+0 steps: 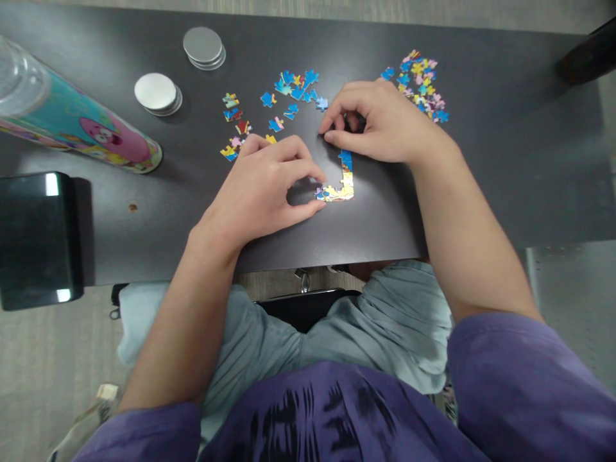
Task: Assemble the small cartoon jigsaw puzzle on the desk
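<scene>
An L-shaped strip of joined puzzle pieces [347,183] lies near the table's front edge. My left hand [272,186] is at the strip's left end, thumb and index finger apart on either side of it, with nothing visibly held. Above the strip's upper end is my right hand [373,122], its fingers curled and thumb near the index fingertip; whether a piece is between them is too small to tell. Loose blue pieces [289,83] lie beyond my hands. More loose pieces [231,114] sit left of them, partly behind my left hand. A mixed pile [423,83] is beyond my right wrist.
On the dark table [505,141], two small stacks of round discs [155,93] [203,46] stand at the back left. A colourful cylinder [91,122] and a black device [38,237] are at the far left. A dark object [590,54] is at the right.
</scene>
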{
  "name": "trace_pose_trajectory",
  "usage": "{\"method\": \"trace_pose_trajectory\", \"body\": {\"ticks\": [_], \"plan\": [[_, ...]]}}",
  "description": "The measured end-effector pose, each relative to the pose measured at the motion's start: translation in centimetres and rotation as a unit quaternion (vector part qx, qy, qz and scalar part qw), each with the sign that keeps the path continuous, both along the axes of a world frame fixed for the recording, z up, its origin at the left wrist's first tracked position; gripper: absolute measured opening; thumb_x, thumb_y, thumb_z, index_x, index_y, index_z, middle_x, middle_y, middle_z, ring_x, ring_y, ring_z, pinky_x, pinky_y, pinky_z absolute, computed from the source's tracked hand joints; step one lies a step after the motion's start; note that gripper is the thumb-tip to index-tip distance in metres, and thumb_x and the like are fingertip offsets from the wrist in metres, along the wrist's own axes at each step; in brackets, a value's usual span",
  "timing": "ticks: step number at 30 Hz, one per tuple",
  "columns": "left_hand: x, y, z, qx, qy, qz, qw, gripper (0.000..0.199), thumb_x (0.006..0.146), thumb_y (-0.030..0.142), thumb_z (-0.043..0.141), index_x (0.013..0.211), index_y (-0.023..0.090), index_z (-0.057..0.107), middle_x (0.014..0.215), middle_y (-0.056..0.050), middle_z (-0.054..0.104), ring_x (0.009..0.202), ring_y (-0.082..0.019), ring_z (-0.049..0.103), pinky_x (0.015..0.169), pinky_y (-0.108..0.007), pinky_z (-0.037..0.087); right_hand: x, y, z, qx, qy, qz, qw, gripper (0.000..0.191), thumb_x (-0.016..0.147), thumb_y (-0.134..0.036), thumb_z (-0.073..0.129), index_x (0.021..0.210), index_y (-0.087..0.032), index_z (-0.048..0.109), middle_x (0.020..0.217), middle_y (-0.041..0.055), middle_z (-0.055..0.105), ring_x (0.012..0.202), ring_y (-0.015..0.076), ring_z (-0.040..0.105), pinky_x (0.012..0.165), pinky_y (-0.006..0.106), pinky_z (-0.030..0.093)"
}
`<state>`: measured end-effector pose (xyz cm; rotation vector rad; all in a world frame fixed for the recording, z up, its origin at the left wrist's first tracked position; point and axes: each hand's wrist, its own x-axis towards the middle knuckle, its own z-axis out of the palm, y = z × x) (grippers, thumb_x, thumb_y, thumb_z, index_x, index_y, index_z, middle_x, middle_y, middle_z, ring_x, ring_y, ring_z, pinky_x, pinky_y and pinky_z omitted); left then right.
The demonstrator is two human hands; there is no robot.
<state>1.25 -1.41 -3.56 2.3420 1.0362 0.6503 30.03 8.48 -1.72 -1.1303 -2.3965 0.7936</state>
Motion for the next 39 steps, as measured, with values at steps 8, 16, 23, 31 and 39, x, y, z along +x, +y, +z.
{"method": "trace_pose_trajectory", "body": {"ticks": [8, 16, 23, 31, 39], "plan": [[0.0, 0.2, -0.6, 0.013, 0.007, -0.007, 1.000, 0.044, 0.119, 0.079, 0.081, 0.118, 0.035, 0.090, 0.127, -0.002, 0.087, 0.108, -0.030, 0.073, 0.121, -0.066, 0.045, 0.5, 0.5, -0.5, 0.006, -0.003, 0.031, 0.999, 0.007, 0.099, -0.042, 0.086, 0.097, -0.042, 0.080, 0.099, 0.0017, 0.079, 0.090, 0.0312, 0.068, 0.084, 0.052, 0.047], [0.0, 0.1, -0.3, 0.000, 0.004, -0.010, 1.000, 0.061, 0.122, 0.091, 0.069, 0.124, 0.032, 0.087, 0.128, -0.001, 0.085, 0.105, -0.026, 0.069, 0.122, -0.066, 0.042, 0.5, 0.7, -0.6, 0.015, -0.009, 0.039, 0.999, 0.003, 0.101, -0.037, 0.082, 0.100, -0.039, 0.081, 0.100, 0.0018, 0.079, 0.090, 0.0281, 0.068, 0.085, 0.050, 0.047], [0.3, -0.1, -0.1, 0.014, -0.003, -0.030, 0.999, 0.060, 0.126, 0.089, 0.060, 0.120, 0.038, 0.091, 0.131, -0.001, 0.087, 0.109, -0.030, 0.068, 0.118, -0.068, 0.042, 0.6, 0.8, -0.7, 0.025, -0.002, 0.046, 0.999, 0.005, 0.102, -0.035, 0.081, 0.100, -0.039, 0.082, 0.098, 0.0009, 0.078, 0.089, 0.0277, 0.069, 0.084, 0.050, 0.046], [0.4, -0.4, 0.3, 0.017, 0.014, -0.032, 0.999, 0.037, 0.125, 0.066, 0.075, 0.123, 0.034, 0.093, 0.133, -0.002, 0.087, 0.114, -0.029, 0.071, 0.124, -0.062, 0.042, 0.7, 1.0, -0.9, 0.016, 0.000, 0.042, 0.999, 0.002, 0.103, -0.037, 0.085, 0.104, -0.037, 0.087, 0.099, 0.0006, 0.079, 0.088, 0.0256, 0.067, 0.082, 0.046, 0.046], [-1.3, -0.1, 1.8, 0.045, 0.018, 0.089, 0.995, 0.014, 0.118, 0.033, 0.080, 0.123, 0.029, 0.092, 0.128, 0.000, 0.089, 0.096, -0.022, 0.072, 0.127, -0.056, 0.050, 0.6, 0.8, -0.7, 0.021, 0.005, 0.031, 0.999, 0.017, 0.105, -0.051, 0.085, 0.103, -0.035, 0.087, 0.098, 0.0011, 0.079, 0.088, 0.0255, 0.067, 0.088, 0.047, 0.048]]}}
